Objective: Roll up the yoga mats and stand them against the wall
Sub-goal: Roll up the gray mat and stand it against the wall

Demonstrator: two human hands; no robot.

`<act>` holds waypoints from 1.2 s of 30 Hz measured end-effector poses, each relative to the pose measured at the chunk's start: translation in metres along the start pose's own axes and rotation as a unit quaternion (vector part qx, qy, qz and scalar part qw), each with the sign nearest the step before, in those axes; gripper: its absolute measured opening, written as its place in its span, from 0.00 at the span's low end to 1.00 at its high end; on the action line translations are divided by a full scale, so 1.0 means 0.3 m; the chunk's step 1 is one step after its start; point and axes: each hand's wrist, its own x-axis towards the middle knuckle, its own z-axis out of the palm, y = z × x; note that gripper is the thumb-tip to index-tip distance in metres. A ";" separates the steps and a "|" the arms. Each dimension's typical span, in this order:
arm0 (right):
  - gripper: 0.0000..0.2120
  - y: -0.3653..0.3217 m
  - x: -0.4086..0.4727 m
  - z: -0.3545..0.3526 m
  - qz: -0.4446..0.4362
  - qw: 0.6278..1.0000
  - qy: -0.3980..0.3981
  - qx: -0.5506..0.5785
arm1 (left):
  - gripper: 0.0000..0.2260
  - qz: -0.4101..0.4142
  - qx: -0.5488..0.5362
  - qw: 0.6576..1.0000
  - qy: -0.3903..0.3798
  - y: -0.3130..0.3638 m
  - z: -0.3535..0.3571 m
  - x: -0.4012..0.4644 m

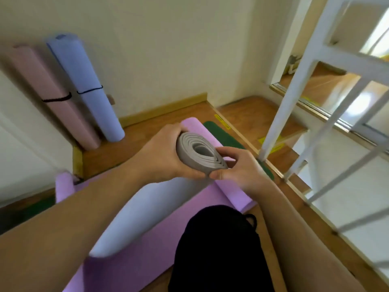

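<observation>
Head view: the person holds a rolled grey mat up on end w/ both hands, spiral end facing the camera, lower end resting on a pink mat that lies flat on the floor. Left hand wraps the roll's top from the left, grip clenched round it; right hand pinches the loose outer edge at the right side, grip also grasping the roll. Spiral looks squashed to an oval, so the foam is prob. soft, light, springy, and likely to unwind if let go. Best hold, by judgement: around the body w/ the free flap pinned under the fingers, not by the end alone. Two done rolls, a dusty-pink roll and a lilac roll, lean against the wall in the corner, each w/ a black band. A green mat shows beyond the pink one. Yellow stickers on the floor edge: too blurred to read. No brand visible.
</observation>
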 end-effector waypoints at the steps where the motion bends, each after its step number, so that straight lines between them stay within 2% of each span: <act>1: 0.29 0.095 -0.009 -0.022 0.019 1.000 0.001 0.013 | 0.38 -0.011 0.006 1.000 -0.025 -0.022 0.085 0.035; 4: 0.33 0.331 -0.059 -0.106 0.084 0.993 0.038 0.080 | 0.41 -0.031 0.003 0.995 -0.093 -0.069 0.330 0.145; 8: 0.23 0.529 -0.139 -0.226 0.157 0.982 0.028 0.097 | 0.40 -0.023 0.062 0.983 -0.169 -0.064 0.593 0.272; 12: 0.19 0.723 -0.206 -0.291 0.281 0.952 0.063 0.103 | 0.30 -0.006 0.107 0.973 -0.204 -0.088 0.761 0.339; 15: 0.13 0.915 -0.251 -0.247 0.345 0.930 0.088 -0.093 | 0.27 -0.012 0.102 0.972 -0.211 -0.117 0.814 0.373; 17: 0.21 1.022 -0.256 -0.177 0.334 0.913 0.029 -0.231 | 0.28 -0.009 0.105 0.970 -0.221 -0.129 0.833 0.385; 19: 0.29 1.115 -0.245 -0.108 0.307 0.895 -0.042 -0.321 | 0.28 -0.004 0.102 0.969 -0.226 -0.136 0.847 0.387; 21: 0.34 1.176 -0.231 -0.051 0.289 0.859 -0.092 -0.413 | 0.26 0.000 0.096 0.971 -0.217 -0.142 0.844 0.386; 23: 0.31 1.193 -0.223 -0.012 0.272 0.823 -0.108 -0.487 | 0.26 -0.002 0.089 0.973 -0.211 -0.147 0.826 0.383; 25: 0.21 1.201 -0.224 0.011 0.264 0.803 -0.139 -0.517 | 0.26 -0.002 0.085 0.974 -0.211 -0.152 0.800 0.383; 26: 0.17 1.201 -0.227 0.017 0.264 0.805 -0.149 -0.510 | 0.27 -0.002 0.085 0.974 -0.208 -0.153 0.786 0.383; 28: 0.15 1.184 -0.233 0.019 0.311 0.850 -0.122 -0.407 | 0.27 -0.002 0.079 0.976 -0.201 -0.147 0.755 0.376; 30: 0.09 1.115 -0.219 0.008 0.410 0.893 -0.027 -0.184 | 0.28 -0.004 0.073 0.979 -0.189 -0.141 0.709 0.361; 31: 0.07 1.075 -0.207 -0.009 0.440 0.895 0.035 -0.064 | 0.28 -0.006 0.069 0.981 -0.183 -0.138 0.685 0.354; 33: 0.06 0.946 -0.174 -0.063 0.444 0.876 0.148 0.112 | 0.29 -0.010 0.061 0.985 -0.158 -0.127 0.604 0.328; 36: 0.04 0.681 -0.097 -0.137 0.391 0.858 0.208 0.259 | 0.28 -0.017 0.039 0.993 -0.107 -0.109 0.425 0.264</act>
